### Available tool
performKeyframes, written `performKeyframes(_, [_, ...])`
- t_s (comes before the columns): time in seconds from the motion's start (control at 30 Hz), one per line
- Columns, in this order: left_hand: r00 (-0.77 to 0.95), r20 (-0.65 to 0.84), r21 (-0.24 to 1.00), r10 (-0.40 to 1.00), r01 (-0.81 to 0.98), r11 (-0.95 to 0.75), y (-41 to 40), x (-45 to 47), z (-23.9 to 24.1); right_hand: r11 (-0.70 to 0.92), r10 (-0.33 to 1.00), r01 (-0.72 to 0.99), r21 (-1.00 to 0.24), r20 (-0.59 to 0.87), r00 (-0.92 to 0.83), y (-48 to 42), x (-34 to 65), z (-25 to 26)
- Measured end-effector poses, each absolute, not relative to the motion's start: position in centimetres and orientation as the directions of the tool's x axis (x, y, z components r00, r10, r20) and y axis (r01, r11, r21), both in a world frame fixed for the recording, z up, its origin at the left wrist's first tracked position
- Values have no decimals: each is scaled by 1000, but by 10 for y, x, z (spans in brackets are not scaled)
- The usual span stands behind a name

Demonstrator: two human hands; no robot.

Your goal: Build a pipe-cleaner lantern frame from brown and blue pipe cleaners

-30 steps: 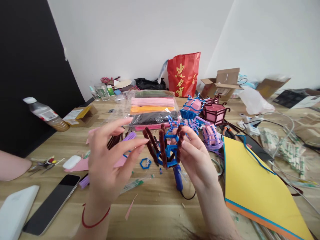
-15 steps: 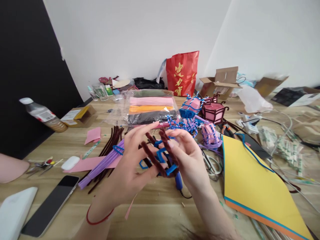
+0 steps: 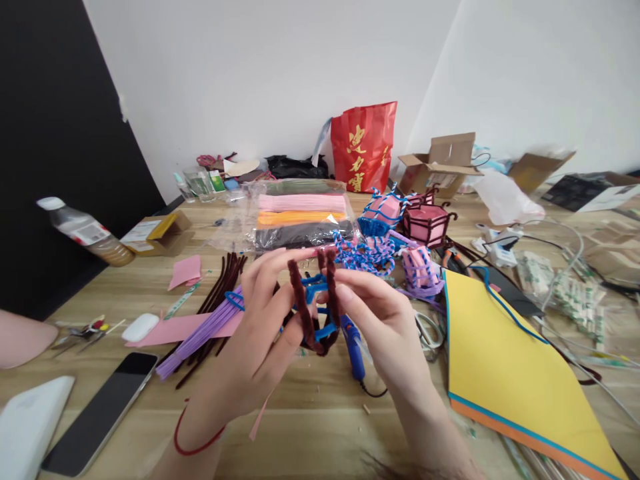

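Between my hands, above the table, is a small lantern frame [image 3: 309, 313] of brown and blue pipe cleaners. Its brown struts stand roughly upright, joined by blue crosspieces. My left hand [image 3: 263, 320] has its fingers curled around the frame's left side. With thumb and fingers, my right hand [image 3: 377, 317] pinches the right side. Parts of the frame are hidden by my fingers. Beneath my right hand lies a blue-handled tool with a cord [image 3: 355, 353], perhaps a glue gun. To the left are bundles of purple pipe cleaners [image 3: 200, 340] and brown pipe cleaners [image 3: 227, 273].
Behind my hands lie a plastic bag of coloured pipe cleaners [image 3: 303, 217] and several pink lanterns, one brown-framed [image 3: 427, 223]. Yellow sheets [image 3: 510, 360] cover the right side. A phone [image 3: 103, 410] and a bottle [image 3: 85, 230] are at left; a red bag [image 3: 363, 147] stands at the back.
The lantern frame has turned from a tilt to more upright and shifted slightly left. My fingers have moved along with it, and more of the blue tool shows.
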State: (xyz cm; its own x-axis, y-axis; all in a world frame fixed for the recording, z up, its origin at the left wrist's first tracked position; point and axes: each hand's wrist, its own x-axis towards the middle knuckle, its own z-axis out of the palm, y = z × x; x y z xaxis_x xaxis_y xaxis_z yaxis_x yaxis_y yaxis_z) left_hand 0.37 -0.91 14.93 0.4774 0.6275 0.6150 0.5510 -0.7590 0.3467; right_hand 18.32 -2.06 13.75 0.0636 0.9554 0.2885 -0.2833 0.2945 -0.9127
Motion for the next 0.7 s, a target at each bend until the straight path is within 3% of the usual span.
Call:
performKeyframes(0.1, [498, 613, 291, 613, 579, -762, -7, 3, 147, 245, 963, -390, -888, 270, -11, -18, 185, 137])
performKeyframes(0.27, [469, 672, 201, 574, 630, -750, -7, 5, 147, 215, 971, -426, -879, 238, 0, -17, 186, 136])
performKeyframes(0.4, [357, 797, 139, 486, 676, -724, -7, 5, 149, 233, 970, -387, -892, 242, 27, -20, 186, 135])
performKeyframes(0.53, [265, 857, 155, 441, 684, -713, -8, 4, 147, 253, 966, -306, -918, 255, 35, -22, 187, 134])
performKeyframes(0.7, [319, 864, 61, 389, 701, -710, -9, 0, 144, 284, 958, -230, -931, 284, 34, -22, 188, 135])
